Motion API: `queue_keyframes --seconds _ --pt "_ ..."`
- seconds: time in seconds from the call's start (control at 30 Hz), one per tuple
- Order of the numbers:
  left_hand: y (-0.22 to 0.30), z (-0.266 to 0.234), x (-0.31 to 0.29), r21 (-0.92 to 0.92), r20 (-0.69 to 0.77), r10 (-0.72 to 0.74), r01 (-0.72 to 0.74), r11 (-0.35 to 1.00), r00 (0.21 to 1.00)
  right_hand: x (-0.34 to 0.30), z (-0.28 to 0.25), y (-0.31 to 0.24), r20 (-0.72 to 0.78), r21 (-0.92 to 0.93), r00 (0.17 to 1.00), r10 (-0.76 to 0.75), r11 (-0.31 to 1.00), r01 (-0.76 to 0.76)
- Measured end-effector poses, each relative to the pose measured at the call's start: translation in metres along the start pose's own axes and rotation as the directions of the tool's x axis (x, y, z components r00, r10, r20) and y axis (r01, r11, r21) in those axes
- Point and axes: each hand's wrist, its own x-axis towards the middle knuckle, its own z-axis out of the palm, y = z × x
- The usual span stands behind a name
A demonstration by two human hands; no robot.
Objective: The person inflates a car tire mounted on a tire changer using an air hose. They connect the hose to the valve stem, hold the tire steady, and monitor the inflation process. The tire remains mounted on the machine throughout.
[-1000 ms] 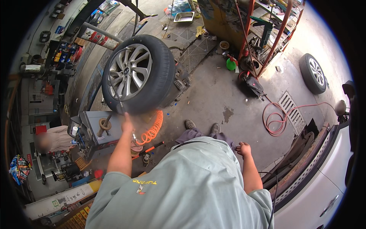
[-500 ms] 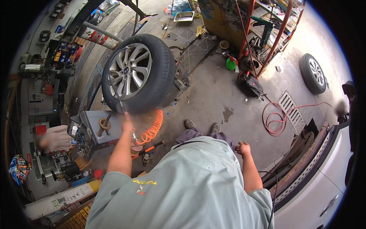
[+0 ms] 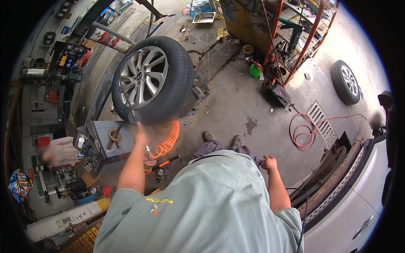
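Observation:
My left hand (image 3: 140, 135) is closed around a tyre inflator, its body mostly hidden by my fingers. From it a thin dark hose (image 3: 123, 90) runs up across the wheel's face to the upper rim. Below the hand, an orange coiled air hose (image 3: 167, 141) joins at a metal fitting. A large black tyre (image 3: 179, 80) on a silver multi-spoke alloy rim (image 3: 158, 76) stands tilted just beyond that hand. At my right side hangs my right hand (image 3: 268, 162), fingers curled in, with nothing visible in it.
A grey machine with a threaded shaft (image 3: 113, 137) stands left. Another wheel (image 3: 346, 82) is at far right, near a red hose (image 3: 304, 133) by a floor grate (image 3: 322, 122). An orange-framed tool rack (image 3: 310, 38) stands ahead. A white car (image 3: 354, 211) is close on the right.
Both hands and the wheel stay nearly where they were. The whole view has shifted only slightly.

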Motion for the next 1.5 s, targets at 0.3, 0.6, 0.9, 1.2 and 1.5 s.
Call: queue_keyframes --seconds 0.3,0.6,0.9,1.2,1.5 --pt "0.001 -0.001 -0.003 -0.019 0.021 -0.013 0.013 1.000 1.000 -0.004 0.002 -0.002 -0.002 0.015 1.000 0.006 1.000 -0.006" --pt "-0.001 -0.001 0.000 0.001 -0.001 -0.021 0.021 1.000 1.000 -0.005 0.000 0.001 0.002 0.009 1.000 -0.002 1.000 0.002" --pt "-0.007 -0.002 0.009 0.019 -0.008 -0.024 0.024 1.000 1.000 -0.002 0.001 0.000 0.015 0.029 1.000 0.010 1.000 -0.011" --pt "-0.004 0.000 0.004 -0.001 0.002 -0.010 0.010 1.000 1.000 -0.005 -0.001 0.001 -0.004 0.004 1.000 0.007 1.000 -0.007" --pt "0.001 -0.001 -0.003 -0.013 -0.009 -0.003 0.003 1.000 1.000 -0.005 0.000 -0.001 0.004 0.003 1.000 0.005 1.000 -0.005"
